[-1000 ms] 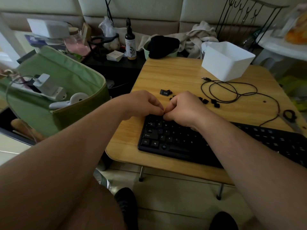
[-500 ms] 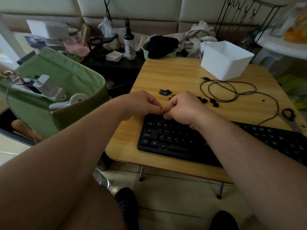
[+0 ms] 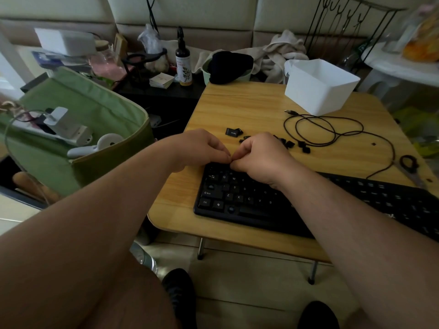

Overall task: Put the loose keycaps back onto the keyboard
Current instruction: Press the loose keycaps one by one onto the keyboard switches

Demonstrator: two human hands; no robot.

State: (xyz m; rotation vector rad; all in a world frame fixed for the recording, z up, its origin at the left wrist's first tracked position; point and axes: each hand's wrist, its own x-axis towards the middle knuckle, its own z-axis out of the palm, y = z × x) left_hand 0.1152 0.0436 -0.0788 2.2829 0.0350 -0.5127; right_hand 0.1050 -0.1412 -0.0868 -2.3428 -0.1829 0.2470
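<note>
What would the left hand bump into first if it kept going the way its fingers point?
Most likely the right hand: the left hand points rightward along the keyboard's top edge, and their fingertips already seem to meet, though depth is unclear.

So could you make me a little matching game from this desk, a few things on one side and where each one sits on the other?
Things:
1. white box
2. scissors
3. wide keycap
4. spray bottle

Places:
A. just beyond the left hand
B. dark side table
C. far right corner of the wooden table
D. table's right edge, beside the cable

Pairs: 1-C, 2-D, 3-A, 4-B
</note>
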